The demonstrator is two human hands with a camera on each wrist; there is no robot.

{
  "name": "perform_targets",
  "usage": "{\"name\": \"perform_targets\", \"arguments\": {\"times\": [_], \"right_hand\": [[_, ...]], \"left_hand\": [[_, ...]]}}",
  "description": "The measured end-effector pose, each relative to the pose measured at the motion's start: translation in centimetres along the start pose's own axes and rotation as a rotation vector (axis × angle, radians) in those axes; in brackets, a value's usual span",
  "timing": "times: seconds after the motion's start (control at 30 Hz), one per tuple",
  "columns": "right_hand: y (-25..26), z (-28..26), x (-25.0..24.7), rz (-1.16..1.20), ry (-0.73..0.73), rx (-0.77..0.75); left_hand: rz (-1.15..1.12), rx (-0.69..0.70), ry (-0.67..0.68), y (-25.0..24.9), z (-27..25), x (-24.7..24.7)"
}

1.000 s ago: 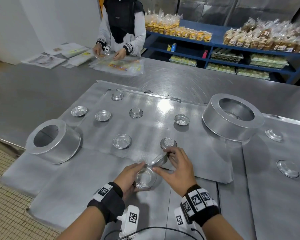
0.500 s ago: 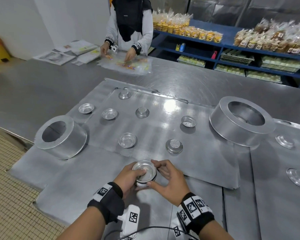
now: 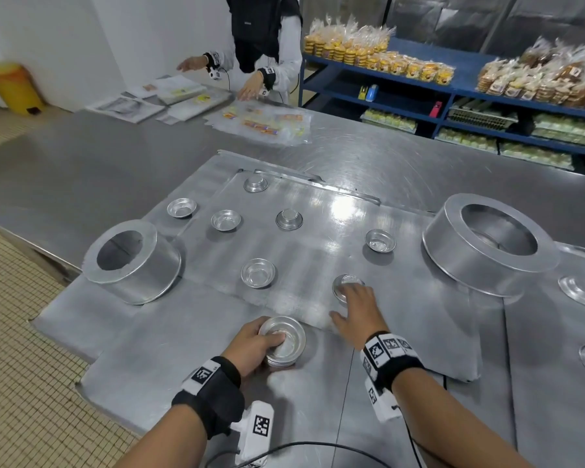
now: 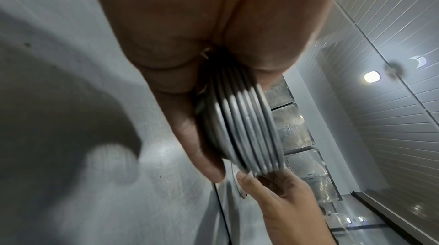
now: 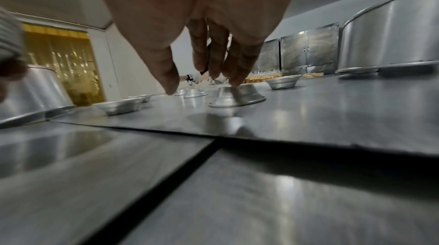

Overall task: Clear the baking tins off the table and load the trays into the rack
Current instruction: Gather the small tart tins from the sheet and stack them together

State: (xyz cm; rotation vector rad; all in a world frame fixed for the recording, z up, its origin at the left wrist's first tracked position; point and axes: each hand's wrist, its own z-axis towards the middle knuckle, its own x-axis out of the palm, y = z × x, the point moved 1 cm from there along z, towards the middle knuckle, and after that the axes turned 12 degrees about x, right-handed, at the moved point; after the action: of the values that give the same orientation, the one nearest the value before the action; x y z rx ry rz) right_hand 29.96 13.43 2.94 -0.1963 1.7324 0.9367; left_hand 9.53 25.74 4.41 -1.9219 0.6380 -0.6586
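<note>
My left hand (image 3: 249, 346) grips a stack of several small round baking tins (image 3: 282, 341) just above the near tray; the left wrist view shows the stacked rims (image 4: 247, 132) between thumb and fingers. My right hand (image 3: 357, 304) reaches forward with its fingers extended, and the fingertips (image 5: 234, 82) touch the top of an upside-down small tin (image 5: 237, 96) on the upper flat tray (image 3: 318, 251); the thumb stays apart from it. Several more small tins lie scattered on that tray, such as one (image 3: 258, 276) to the left.
Two large ring-shaped tins stand on the trays, one at the left (image 3: 134, 265) and one at the right (image 3: 487, 244). Shallow tins (image 3: 576, 290) lie on the right tray. A person (image 3: 267, 38) works across the table. Blue shelves (image 3: 453, 96) hold bagged goods.
My right hand set a tin into the stack, let go, and moved forward onto the upside-down tin. My left hand kept hold of the stack.
</note>
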Motion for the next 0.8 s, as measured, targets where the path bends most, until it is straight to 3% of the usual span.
{"name": "perform_targets", "arguments": {"times": [0.23,0.4,0.6,0.8], "right_hand": [[-1.0,4.1,-0.2,-0.234,0.043,0.255],[-1.7,5.5,-0.6,-0.276,0.078,0.307],[-0.6,4.5,-1.3,-0.062,0.004,0.249],[1.9,1.0,-1.3,0.4,-0.043,0.16]], "left_hand": [[-0.013,-0.018,-0.011,-0.9,-1.2,-0.3],[-0.044,-0.044,-0.016,-0.4,-1.4,-0.6],[-0.048,-0.056,-0.025,0.0,-1.6,-1.0],[-0.074,-0.073,-0.025,0.2,-1.3,-1.0]]}}
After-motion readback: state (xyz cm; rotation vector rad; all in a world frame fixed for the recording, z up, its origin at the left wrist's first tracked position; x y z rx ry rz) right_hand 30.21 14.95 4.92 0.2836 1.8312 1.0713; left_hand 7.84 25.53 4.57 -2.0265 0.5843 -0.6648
